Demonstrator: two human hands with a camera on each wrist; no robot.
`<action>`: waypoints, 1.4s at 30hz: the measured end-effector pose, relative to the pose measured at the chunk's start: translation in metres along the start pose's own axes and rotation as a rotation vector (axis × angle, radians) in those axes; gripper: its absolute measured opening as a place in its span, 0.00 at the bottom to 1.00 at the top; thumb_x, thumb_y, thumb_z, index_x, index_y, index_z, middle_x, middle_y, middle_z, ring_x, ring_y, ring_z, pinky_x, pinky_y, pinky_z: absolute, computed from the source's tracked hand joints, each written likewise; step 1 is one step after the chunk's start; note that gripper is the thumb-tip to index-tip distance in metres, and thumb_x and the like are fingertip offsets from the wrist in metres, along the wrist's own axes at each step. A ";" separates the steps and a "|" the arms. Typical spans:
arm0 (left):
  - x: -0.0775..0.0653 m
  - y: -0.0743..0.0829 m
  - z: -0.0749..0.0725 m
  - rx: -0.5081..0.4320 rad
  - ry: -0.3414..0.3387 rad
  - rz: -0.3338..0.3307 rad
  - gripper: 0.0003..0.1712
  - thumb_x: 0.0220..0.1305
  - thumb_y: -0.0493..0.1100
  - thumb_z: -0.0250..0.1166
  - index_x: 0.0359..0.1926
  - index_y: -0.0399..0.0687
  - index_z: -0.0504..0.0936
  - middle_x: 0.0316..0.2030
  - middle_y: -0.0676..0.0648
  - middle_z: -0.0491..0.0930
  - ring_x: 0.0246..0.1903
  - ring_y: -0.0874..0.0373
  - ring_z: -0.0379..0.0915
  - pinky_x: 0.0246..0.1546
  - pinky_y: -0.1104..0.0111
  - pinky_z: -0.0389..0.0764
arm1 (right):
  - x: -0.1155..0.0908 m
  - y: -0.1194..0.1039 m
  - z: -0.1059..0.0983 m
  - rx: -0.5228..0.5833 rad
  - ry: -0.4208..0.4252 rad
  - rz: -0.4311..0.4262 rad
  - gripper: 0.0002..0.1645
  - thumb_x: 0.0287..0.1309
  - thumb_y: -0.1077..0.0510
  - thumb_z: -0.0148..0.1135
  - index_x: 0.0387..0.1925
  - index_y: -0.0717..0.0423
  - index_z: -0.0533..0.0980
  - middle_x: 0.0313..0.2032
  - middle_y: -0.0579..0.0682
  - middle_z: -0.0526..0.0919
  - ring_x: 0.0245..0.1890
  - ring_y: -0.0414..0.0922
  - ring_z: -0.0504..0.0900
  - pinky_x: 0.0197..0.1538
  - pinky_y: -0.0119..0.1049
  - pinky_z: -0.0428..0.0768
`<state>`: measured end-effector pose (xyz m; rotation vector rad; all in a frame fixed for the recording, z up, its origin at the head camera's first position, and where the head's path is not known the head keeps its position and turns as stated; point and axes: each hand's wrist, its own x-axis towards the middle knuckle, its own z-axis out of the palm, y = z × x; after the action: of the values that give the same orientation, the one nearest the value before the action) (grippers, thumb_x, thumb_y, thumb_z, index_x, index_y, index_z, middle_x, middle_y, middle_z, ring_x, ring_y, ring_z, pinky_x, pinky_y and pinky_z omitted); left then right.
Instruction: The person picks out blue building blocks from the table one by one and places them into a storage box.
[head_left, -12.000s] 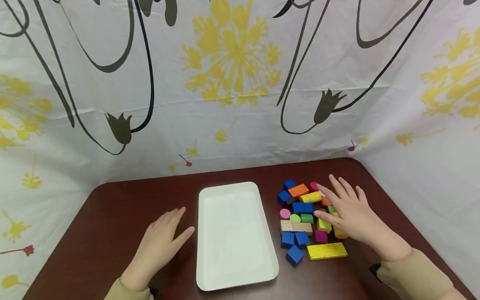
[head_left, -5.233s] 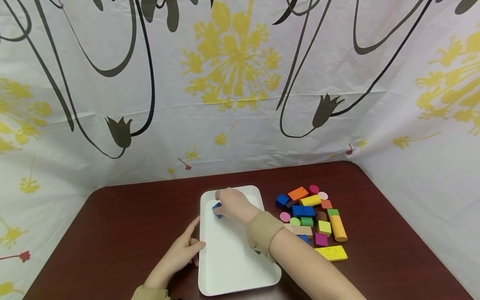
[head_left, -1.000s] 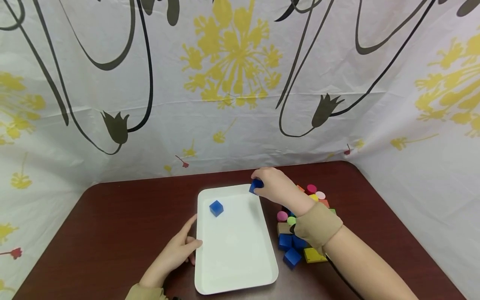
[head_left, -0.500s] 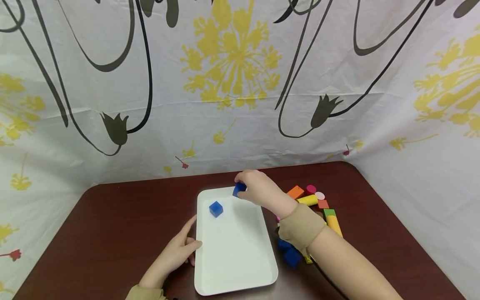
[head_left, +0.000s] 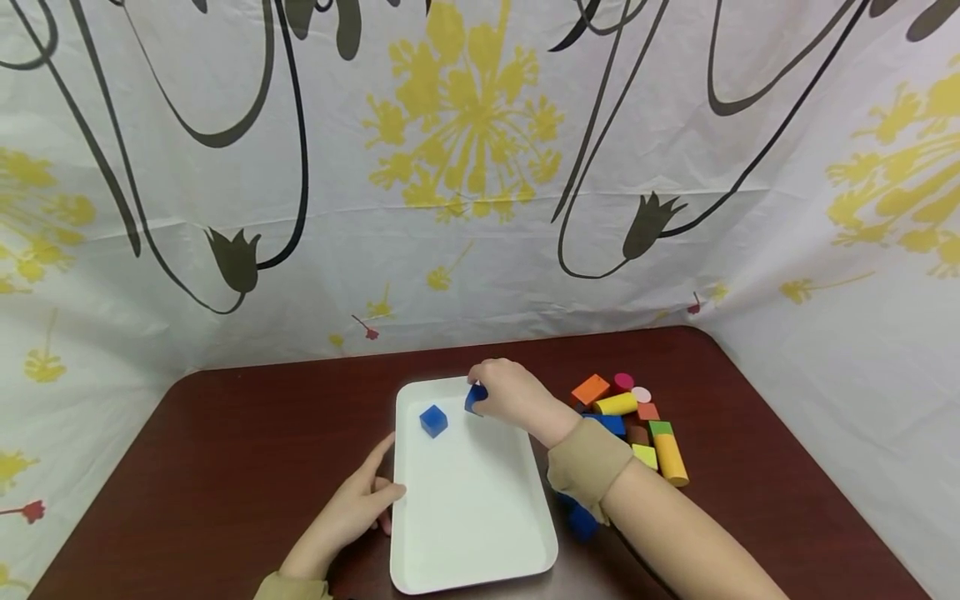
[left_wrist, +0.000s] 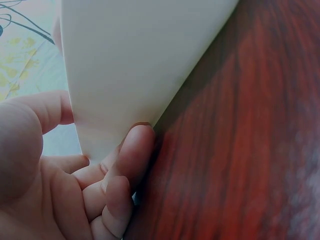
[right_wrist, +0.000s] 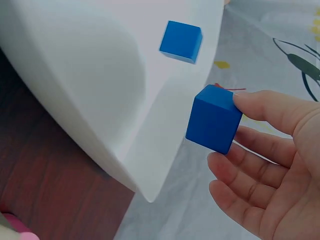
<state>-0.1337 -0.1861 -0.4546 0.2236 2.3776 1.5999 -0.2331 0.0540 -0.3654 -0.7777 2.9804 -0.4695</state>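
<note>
The white tray (head_left: pixel 472 508) stands near the middle of the table (head_left: pixel 262 450), with a narrow strip of tabletop between its far rim and the table's back edge, and a broad stretch of wood running off to the left. On the right a gap parts the tray from a cluster of blocks, and more tabletop lies between those and the right edge. The left hand (head_left: pixel 356 504) grips the tray's left side, thumb over the rim and fingers against the outer wall. The right hand (head_left: pixel 513 396) pinches a dark blue cube (right_wrist: pixel 212 120) between thumb and finger over the far right part of the tray; I can't tell whether it touches the bottom. A second blue cube (head_left: pixel 433 421) sits inside, just left of it, near the far left corner. The tray is smooth, with rounded corners and raised walls; the cubes have crisp edges, and the wood is glossy, reddish and streaked. Partly behind the right sleeve (head_left: pixel 588 467) lie an orange block (head_left: pixel 591 389), a yellow cylinder (head_left: pixel 617 404), a longer yellow-orange cylinder (head_left: pixel 670 458) and a pale pink disc (head_left: pixel 641 394). Behind hangs a creased white cloth (head_left: pixel 337 200) printed with flowers.
</note>
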 end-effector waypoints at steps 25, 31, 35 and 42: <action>-0.004 0.012 0.001 0.007 0.006 -0.006 0.42 0.60 0.37 0.58 0.70 0.51 0.45 0.19 0.45 0.75 0.14 0.48 0.72 0.14 0.66 0.70 | 0.016 -0.006 0.016 -0.073 -0.091 0.033 0.18 0.44 0.57 0.71 0.40 0.56 0.79 0.35 0.47 0.79 0.30 0.40 0.72 0.37 0.32 0.75; -0.002 0.005 0.001 0.015 0.010 -0.012 0.42 0.60 0.37 0.58 0.70 0.53 0.46 0.18 0.46 0.75 0.14 0.48 0.72 0.14 0.66 0.70 | 0.020 -0.005 0.024 -0.091 -0.105 0.023 0.16 0.43 0.57 0.71 0.37 0.55 0.80 0.31 0.45 0.79 0.29 0.39 0.72 0.36 0.32 0.74; 0.001 -0.003 0.001 0.011 0.008 -0.011 0.43 0.60 0.38 0.59 0.70 0.57 0.46 0.19 0.46 0.75 0.14 0.50 0.72 0.14 0.66 0.70 | 0.021 -0.005 0.027 -0.084 -0.123 0.032 0.14 0.43 0.57 0.72 0.35 0.53 0.79 0.28 0.43 0.77 0.27 0.39 0.72 0.34 0.32 0.73; 0.001 -0.001 0.000 0.014 0.008 0.000 0.43 0.59 0.39 0.59 0.70 0.56 0.46 0.19 0.46 0.75 0.14 0.50 0.72 0.14 0.66 0.70 | 0.020 -0.005 0.031 -0.087 -0.128 0.024 0.16 0.44 0.58 0.70 0.38 0.55 0.80 0.34 0.47 0.81 0.28 0.38 0.73 0.37 0.32 0.75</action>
<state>-0.1342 -0.1859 -0.4556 0.2202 2.3949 1.5878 -0.2446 0.0316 -0.3921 -0.7476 2.9039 -0.2799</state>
